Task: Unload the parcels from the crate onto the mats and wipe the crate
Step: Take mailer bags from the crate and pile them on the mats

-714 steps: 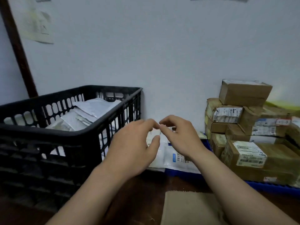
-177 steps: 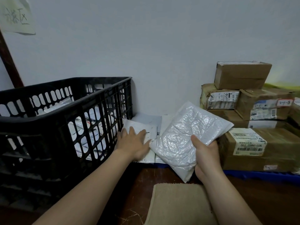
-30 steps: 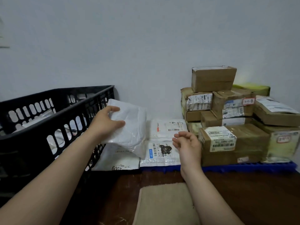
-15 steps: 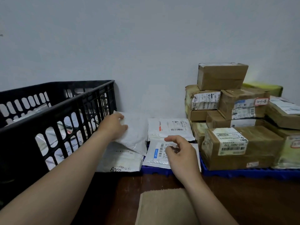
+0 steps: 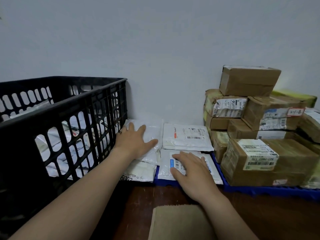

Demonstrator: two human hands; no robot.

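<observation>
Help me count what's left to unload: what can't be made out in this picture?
Head view only.
1. Parcels in the crate: its near wall hides most, so no count.
2. Mailer beneath the right hand: its label is partly covered by the hand.
3. Blue mat: buried under parcels, right end cut by the frame edge.
4. Box labels: print too small to read.
</observation>
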